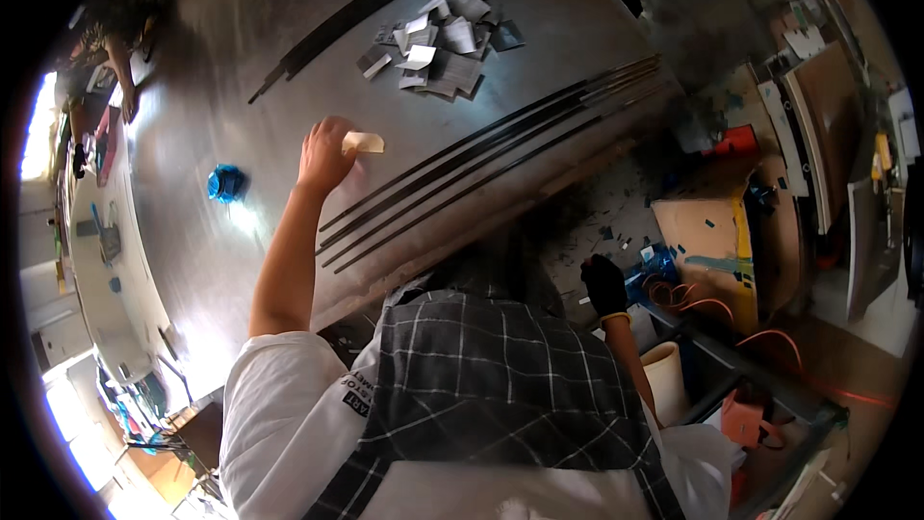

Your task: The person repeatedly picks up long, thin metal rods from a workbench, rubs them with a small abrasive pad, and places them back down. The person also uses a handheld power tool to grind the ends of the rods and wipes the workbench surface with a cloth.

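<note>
Pale beige, the small flat piece point(363, 143) sits at the fingertips of the left hand point(324, 156), a little left of the frame's centre. Its long axis runs nearly level across the picture, with the free end pointing toward the right, away from the hand. The fingers of that hand pinch its near end, so this grip is grasping the piece just above the grey desk point(241, 77). What the piece is made of I cannot make out.

Just right of it lie several long black strips point(500, 159), side by side, slanting from lower left up to the upper right. Beyond them, toward the top of the frame, a loose heap of grey and white scraps point(443, 43) is scattered. A crumpled blue thing point(225, 183) rests on the desk to the left of the forearm.

Off the desk's edge, right of centre, the right hand point(603, 284) wears a dark glove and hangs low over a cluttered floor; whether its grip is clenched or loose I cannot tell. The person's chequered apron point(491, 376) hides the lower desk edge.
</note>
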A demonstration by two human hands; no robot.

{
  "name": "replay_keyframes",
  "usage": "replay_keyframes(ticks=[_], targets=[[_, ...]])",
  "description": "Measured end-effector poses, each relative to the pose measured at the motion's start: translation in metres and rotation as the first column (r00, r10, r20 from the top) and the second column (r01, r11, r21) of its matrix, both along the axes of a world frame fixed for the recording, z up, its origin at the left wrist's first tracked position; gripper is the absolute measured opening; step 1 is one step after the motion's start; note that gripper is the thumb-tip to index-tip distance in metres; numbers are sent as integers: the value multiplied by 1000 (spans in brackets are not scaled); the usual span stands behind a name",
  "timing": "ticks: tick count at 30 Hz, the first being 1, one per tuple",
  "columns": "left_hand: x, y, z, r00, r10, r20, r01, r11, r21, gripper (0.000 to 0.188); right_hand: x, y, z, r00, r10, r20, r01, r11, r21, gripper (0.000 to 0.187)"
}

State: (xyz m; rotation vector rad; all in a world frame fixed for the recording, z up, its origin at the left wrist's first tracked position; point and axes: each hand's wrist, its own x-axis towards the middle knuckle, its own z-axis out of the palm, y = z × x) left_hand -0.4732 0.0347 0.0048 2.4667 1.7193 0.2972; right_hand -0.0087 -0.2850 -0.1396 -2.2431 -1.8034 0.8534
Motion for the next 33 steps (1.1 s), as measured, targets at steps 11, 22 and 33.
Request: replay_keyframes(ticks=[11, 22, 33], targets=[[-35, -73, 6, 624, 528, 576, -467, 843, -267, 13, 6, 180, 115, 992, -122, 21, 82, 773, 630, 28], [76, -247, -41, -396, 567, 722, -765, 231, -601, 16, 109, 286, 77, 874, 61, 482, -345, 777, 527, 65], [249, -214, -43, -409, 537, 738, -612, 438, -658, 9, 135, 278, 89, 874, 256, 413, -444, 765, 466, 71]])
